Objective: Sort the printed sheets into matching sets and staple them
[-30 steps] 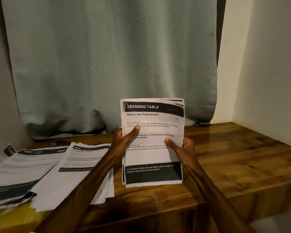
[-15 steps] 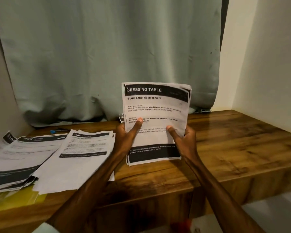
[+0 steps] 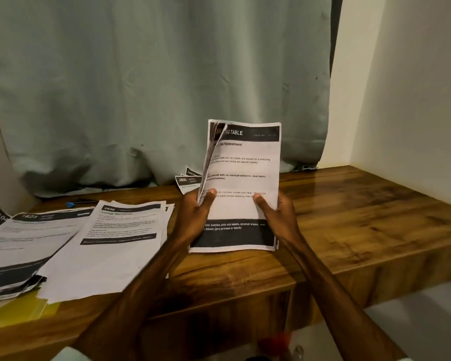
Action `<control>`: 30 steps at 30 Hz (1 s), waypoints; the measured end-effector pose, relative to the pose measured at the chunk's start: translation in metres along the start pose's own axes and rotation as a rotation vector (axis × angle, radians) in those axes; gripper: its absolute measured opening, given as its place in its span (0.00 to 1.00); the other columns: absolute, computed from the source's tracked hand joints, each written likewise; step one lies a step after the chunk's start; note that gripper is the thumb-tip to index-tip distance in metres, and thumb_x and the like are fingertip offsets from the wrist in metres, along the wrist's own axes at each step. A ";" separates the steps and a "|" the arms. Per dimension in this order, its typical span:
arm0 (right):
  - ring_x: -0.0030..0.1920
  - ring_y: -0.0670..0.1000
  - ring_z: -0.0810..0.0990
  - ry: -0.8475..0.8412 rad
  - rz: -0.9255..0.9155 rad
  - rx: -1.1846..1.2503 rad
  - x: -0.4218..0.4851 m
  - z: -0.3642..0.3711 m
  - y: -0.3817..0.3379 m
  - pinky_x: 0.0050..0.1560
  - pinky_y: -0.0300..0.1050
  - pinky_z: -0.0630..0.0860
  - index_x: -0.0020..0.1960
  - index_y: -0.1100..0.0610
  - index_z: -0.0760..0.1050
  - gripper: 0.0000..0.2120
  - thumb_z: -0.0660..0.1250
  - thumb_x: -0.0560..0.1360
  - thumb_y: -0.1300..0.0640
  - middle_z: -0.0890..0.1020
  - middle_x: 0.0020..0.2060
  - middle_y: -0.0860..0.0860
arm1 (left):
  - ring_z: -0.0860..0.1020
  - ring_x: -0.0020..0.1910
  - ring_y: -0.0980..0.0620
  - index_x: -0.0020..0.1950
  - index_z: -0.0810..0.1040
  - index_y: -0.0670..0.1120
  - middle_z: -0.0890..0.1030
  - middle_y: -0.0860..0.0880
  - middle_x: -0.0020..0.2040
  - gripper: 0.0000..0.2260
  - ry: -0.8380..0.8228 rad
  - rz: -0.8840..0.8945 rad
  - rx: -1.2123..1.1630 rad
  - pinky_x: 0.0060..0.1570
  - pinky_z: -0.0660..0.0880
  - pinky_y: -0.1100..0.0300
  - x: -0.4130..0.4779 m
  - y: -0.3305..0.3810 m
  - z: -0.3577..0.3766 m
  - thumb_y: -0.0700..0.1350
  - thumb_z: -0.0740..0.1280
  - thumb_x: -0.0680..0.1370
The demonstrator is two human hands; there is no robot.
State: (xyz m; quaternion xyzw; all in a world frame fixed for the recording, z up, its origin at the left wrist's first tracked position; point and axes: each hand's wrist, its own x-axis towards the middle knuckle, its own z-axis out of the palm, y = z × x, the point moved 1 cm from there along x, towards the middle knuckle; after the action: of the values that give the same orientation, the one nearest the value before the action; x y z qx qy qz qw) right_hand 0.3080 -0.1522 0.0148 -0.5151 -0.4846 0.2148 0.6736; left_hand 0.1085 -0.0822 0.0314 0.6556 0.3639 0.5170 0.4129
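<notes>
My left hand [image 3: 195,214] and right hand [image 3: 276,217] both grip 1 stack of sheets [image 3: 245,175]. I hold it upright over the middle of the table [image 3: 362,225], printed side toward me. The left hand pinches the stack's left edge, thumb on the front and fingers behind. Above that thumb the left edges of the front pages fan apart, and the top left corner curls away from the rest. The right hand pinches the right edge the same way, thumb pressed flat on the front page. That page has a black band at the top ending in "TABLE", a heading ending in "Replacement" and a wide black band across the bottom. I cannot tell whether the stack's bottom edge touches the wood.

Loose papers lie to the left of my arms. The 3406 pile [image 3: 115,251] is just beside my left forearm and overlaps the 1823 pile [image 3: 24,246] further left. A yellow folder [image 3: 16,311] pokes out from under them at the near left. A small blue thing [image 3: 70,204] lies on the table beyond these piles, too small to identify. On the far side, behind the held stack, a few more sheets [image 3: 186,181], 1 marked 3800, lie at the foot of a grey-green curtain [image 3: 154,87]. A pale wall [image 3: 414,100] stands on the right.
</notes>
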 end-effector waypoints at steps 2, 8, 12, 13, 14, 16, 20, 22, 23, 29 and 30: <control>0.52 0.47 0.85 -0.071 0.103 -0.006 0.002 -0.015 -0.003 0.54 0.47 0.83 0.59 0.52 0.78 0.11 0.73 0.77 0.57 0.85 0.57 0.53 | 0.84 0.41 0.60 0.64 0.80 0.41 0.85 0.48 0.52 0.14 0.022 -0.016 0.004 0.39 0.78 0.70 0.012 0.009 0.005 0.48 0.66 0.83; 0.50 0.58 0.86 -0.092 0.324 0.091 0.001 -0.071 -0.015 0.39 0.51 0.86 0.58 0.56 0.78 0.12 0.73 0.76 0.60 0.84 0.55 0.57 | 0.83 0.53 0.46 0.59 0.78 0.47 0.84 0.45 0.57 0.06 -0.082 -0.273 -0.144 0.57 0.80 0.48 0.034 0.024 0.045 0.46 0.65 0.84; 0.48 0.55 0.85 0.139 0.283 0.007 0.008 -0.114 -0.021 0.39 0.48 0.84 0.60 0.54 0.75 0.14 0.73 0.77 0.61 0.83 0.50 0.53 | 0.84 0.53 0.48 0.68 0.77 0.43 0.84 0.45 0.61 0.14 -0.299 -0.232 -0.177 0.52 0.82 0.51 0.044 0.033 0.089 0.46 0.65 0.84; 0.47 0.54 0.84 0.198 0.268 -0.004 0.010 -0.128 -0.021 0.38 0.47 0.83 0.60 0.55 0.75 0.14 0.72 0.77 0.62 0.83 0.49 0.52 | 0.85 0.51 0.48 0.67 0.78 0.43 0.85 0.45 0.58 0.14 -0.349 -0.218 -0.164 0.47 0.82 0.53 0.043 0.035 0.100 0.48 0.64 0.85; 0.46 0.54 0.84 0.253 0.260 -0.013 0.011 -0.140 -0.019 0.37 0.47 0.82 0.60 0.55 0.76 0.13 0.72 0.77 0.63 0.83 0.48 0.52 | 0.85 0.49 0.47 0.66 0.78 0.43 0.86 0.44 0.56 0.15 -0.398 -0.207 -0.130 0.43 0.82 0.53 0.042 0.036 0.110 0.51 0.62 0.85; 0.45 0.54 0.83 0.348 0.263 -0.045 0.013 -0.165 -0.014 0.34 0.46 0.80 0.61 0.57 0.76 0.13 0.71 0.77 0.64 0.83 0.47 0.53 | 0.86 0.47 0.46 0.62 0.80 0.45 0.86 0.44 0.51 0.20 -0.460 -0.135 0.040 0.43 0.83 0.53 0.039 0.037 0.129 0.58 0.58 0.85; 0.44 0.60 0.82 0.450 0.306 -0.227 0.007 -0.204 0.005 0.32 0.48 0.78 0.60 0.66 0.78 0.13 0.72 0.76 0.66 0.82 0.50 0.61 | 0.82 0.51 0.46 0.57 0.82 0.46 0.84 0.44 0.54 0.23 -0.439 0.126 0.567 0.55 0.78 0.48 0.037 0.011 0.150 0.60 0.55 0.85; 0.43 0.62 0.81 0.499 0.337 -0.356 -0.001 -0.217 0.017 0.36 0.53 0.80 0.57 0.70 0.78 0.14 0.72 0.74 0.66 0.82 0.48 0.63 | 0.78 0.59 0.45 0.59 0.81 0.46 0.82 0.45 0.60 0.18 -0.428 0.186 0.724 0.60 0.73 0.51 0.037 -0.006 0.152 0.58 0.60 0.84; 0.45 0.63 0.82 0.511 0.348 -0.436 -0.004 -0.220 0.024 0.41 0.57 0.82 0.57 0.70 0.77 0.15 0.73 0.73 0.64 0.82 0.49 0.63 | 0.75 0.63 0.46 0.61 0.80 0.47 0.79 0.46 0.63 0.16 -0.410 0.214 0.754 0.62 0.71 0.52 0.037 -0.014 0.152 0.57 0.63 0.83; 0.58 0.67 0.81 0.512 0.355 -0.695 -0.003 -0.208 0.033 0.56 0.56 0.79 0.60 0.70 0.77 0.16 0.72 0.74 0.65 0.81 0.57 0.68 | 0.63 0.74 0.42 0.75 0.67 0.46 0.67 0.43 0.76 0.30 -0.332 0.253 0.996 0.73 0.64 0.46 0.048 -0.031 0.143 0.57 0.70 0.77; 0.58 0.67 0.80 0.512 0.362 -0.698 -0.002 -0.205 0.033 0.54 0.55 0.78 0.60 0.71 0.77 0.15 0.72 0.75 0.66 0.81 0.57 0.68 | 0.62 0.75 0.42 0.77 0.66 0.47 0.65 0.43 0.77 0.31 -0.347 0.237 1.017 0.73 0.63 0.46 0.050 -0.031 0.140 0.57 0.70 0.78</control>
State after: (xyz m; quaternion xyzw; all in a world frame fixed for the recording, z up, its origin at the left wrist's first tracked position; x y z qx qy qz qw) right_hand 0.4934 -0.2413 -0.0160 -0.8235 -0.2486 0.0190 0.5096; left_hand 0.2540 -0.0479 0.0039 0.8844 0.4184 0.2033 0.0369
